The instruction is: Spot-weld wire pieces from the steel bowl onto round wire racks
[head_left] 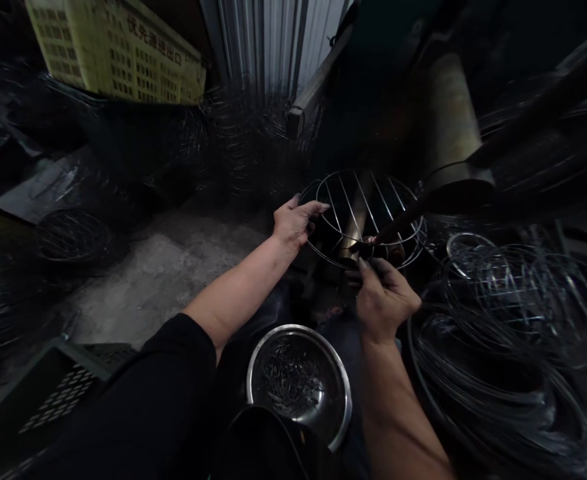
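Note:
A round wire grille with straight cross bars sits under the tip of a dark machine arm. My left hand grips the grille's left rim, fingers curled over the wire. My right hand is closed at the grille's near edge, fingers pinched by the arm's tip; what they hold is too small to make out. A steel bowl with several small metal pieces lies just below my hands, near my lap.
Piles of wire rings fill the right side. More wire hoops lie on the concrete floor at left. A yellow crate stands at the back left, a perforated crate at lower left. A large cylinder rises behind the grille.

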A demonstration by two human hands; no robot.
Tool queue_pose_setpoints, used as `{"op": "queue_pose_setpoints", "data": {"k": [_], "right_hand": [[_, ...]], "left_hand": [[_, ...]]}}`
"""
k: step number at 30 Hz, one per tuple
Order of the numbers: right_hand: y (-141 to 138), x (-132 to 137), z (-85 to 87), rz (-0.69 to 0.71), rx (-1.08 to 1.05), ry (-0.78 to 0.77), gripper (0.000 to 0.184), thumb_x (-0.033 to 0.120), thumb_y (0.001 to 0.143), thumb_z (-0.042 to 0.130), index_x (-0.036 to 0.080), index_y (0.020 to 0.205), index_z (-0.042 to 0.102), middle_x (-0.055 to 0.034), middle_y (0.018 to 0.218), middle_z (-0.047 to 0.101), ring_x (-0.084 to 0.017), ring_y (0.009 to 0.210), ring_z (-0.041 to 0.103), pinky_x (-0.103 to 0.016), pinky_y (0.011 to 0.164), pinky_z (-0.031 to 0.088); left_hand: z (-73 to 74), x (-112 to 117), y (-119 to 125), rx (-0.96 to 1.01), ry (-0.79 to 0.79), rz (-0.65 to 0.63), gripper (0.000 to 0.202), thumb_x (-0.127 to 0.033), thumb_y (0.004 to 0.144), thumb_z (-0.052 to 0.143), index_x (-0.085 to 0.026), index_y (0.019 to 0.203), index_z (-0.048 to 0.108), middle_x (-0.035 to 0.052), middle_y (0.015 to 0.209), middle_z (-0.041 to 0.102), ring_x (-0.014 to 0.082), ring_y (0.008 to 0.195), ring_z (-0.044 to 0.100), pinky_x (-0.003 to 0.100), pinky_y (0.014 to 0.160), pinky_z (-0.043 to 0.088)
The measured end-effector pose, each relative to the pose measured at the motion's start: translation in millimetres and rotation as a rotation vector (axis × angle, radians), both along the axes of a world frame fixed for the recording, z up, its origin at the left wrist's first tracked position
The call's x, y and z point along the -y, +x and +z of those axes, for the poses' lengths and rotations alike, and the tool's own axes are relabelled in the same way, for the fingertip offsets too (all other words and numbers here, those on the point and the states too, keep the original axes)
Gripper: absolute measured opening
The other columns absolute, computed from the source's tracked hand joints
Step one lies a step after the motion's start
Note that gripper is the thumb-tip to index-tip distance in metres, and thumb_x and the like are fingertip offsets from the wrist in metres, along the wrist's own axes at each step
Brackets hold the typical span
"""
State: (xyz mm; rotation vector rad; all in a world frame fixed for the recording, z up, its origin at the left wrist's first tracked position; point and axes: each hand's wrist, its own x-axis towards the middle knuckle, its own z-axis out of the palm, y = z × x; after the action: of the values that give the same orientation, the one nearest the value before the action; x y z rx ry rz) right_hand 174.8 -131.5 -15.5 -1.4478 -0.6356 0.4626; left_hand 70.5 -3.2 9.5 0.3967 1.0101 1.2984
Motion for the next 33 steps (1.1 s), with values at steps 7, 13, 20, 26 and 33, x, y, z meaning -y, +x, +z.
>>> {"op": "queue_pose_setpoints", "data": {"k": [7,13,20,26,33], "right_hand": [[-2,-5,2.7,0.059,-0.120,0.064,0.026,0.036,0.063,0.082,0.016,0.075,0.071,0.0006,0.062,0.068,-0.020,0.054,0.071,-0.026,0.042,0.056],[-5,-5,-5.2,-0.006,-0.128,0.128,0.025,0.032,0.063,0.084,0.015,0.077,0.072,0.0009,0.065,0.069,-0.018,0.052,0.069,-0.027,0.046,0.057],[-6,-2,-11.0,-0.025,-0.048,0.125,0.026,0.034,0.063,0.084,0.016,0.076,0.072,0.0008,0.065,0.069,-0.018,0.052,0.069,-0.028,0.049,0.057],[-8,-2,-5.6,-0.046,-0.036,0.127,0.025,0.036,0.064,0.083,0.016,0.075,0.072,0.0009,0.064,0.069,-0.018,0.051,0.067,-0.029,0.048,0.057],[-4,-7,0.7,-0.027,-0.046,0.122,0.019,0.030,0.064,0.080,0.016,0.074,0.073,0.0025,0.060,0.067,-0.017,0.049,0.067,-0.027,0.048,0.057]], "left_hand": [[-0.3,-2,0,-0.015,0.028,-0.020,0.075,-0.001,0.058,0.078,-0.011,0.130,0.061,-0.0059,0.055,0.057,0.0069,0.049,0.048,0.020,0.046,0.025],[0.8,3,-2,-0.020,0.029,-0.021,0.078,-0.002,0.058,0.077,-0.012,0.133,0.059,-0.0063,0.057,0.057,0.0070,0.050,0.048,0.019,0.047,0.026],[3.6,9,-5,0.003,0.091,-0.035,0.057,-0.002,0.054,0.079,-0.011,0.110,0.068,-0.0052,0.057,0.056,0.0067,0.052,0.049,0.020,0.046,0.025],[3.1,6,-3,0.008,0.067,-0.041,0.065,-0.002,0.054,0.079,-0.013,0.118,0.066,-0.0064,0.057,0.056,0.0062,0.051,0.048,0.019,0.046,0.024],[0.9,-2,3,-0.009,-0.034,-0.009,0.086,0.001,0.059,0.078,-0.011,0.141,0.053,-0.0051,0.058,0.059,0.0074,0.051,0.048,0.020,0.047,0.026]]}}
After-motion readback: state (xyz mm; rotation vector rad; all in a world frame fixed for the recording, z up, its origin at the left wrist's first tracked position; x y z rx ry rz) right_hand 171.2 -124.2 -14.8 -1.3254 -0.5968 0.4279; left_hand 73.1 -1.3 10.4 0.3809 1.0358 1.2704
